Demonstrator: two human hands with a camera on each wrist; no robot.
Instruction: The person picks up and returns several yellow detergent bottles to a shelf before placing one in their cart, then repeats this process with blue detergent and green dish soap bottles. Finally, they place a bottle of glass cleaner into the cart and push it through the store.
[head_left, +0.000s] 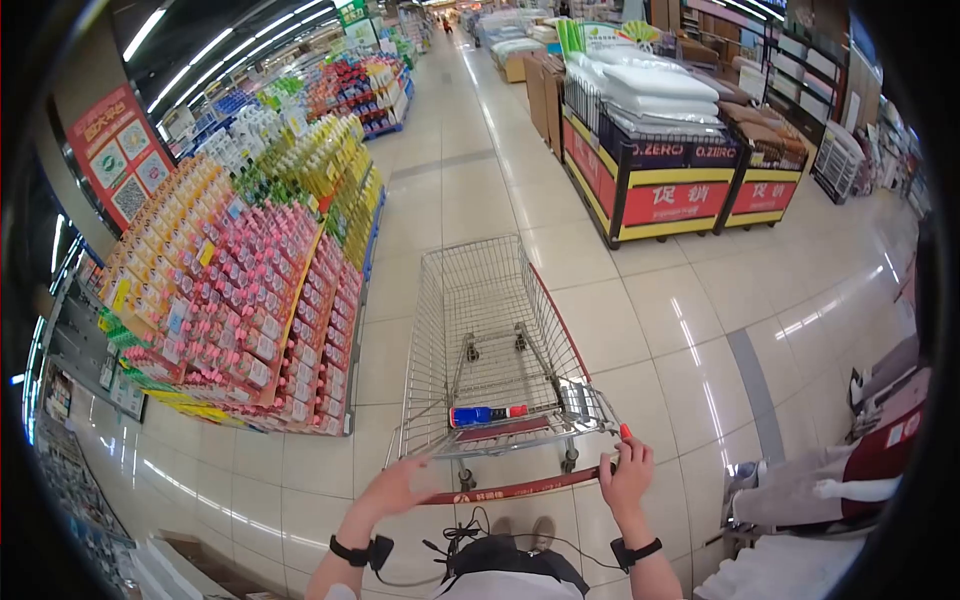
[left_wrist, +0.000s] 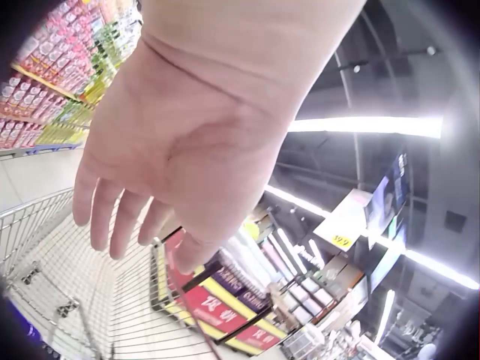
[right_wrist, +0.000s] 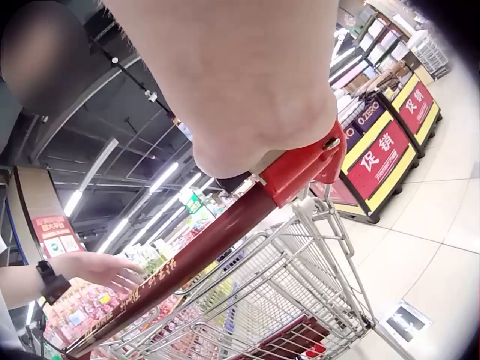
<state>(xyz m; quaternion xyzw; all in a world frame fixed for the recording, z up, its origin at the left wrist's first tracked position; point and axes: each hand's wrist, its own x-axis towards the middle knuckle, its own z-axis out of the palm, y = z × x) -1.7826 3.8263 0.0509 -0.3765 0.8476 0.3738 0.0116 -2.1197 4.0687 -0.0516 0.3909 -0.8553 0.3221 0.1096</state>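
Stretching down the aisle, the glossy pale tiled floor (head_left: pixel 650 320) runs past a sloped shelf display (head_left: pixel 240 300) of pink and yellow bottles, tilted so the labels face shoppers. Directly ahead of the person stands the wire shopping cart (head_left: pixel 480 300), a chrome mesh basket. Its red plastic handle (head_left: pixel 520 489) spans the near end. The right hand (head_left: pixel 628 478) wraps its fingers round the right end cap, likely for a firm steering hold. The left hand (head_left: pixel 400 485) hovers flat, fingers straight and slightly spread, over the left part (contact unclear). A blue-and-red cylindrical item (head_left: pixel 487 413) lies crosswise in the fold-out seat.
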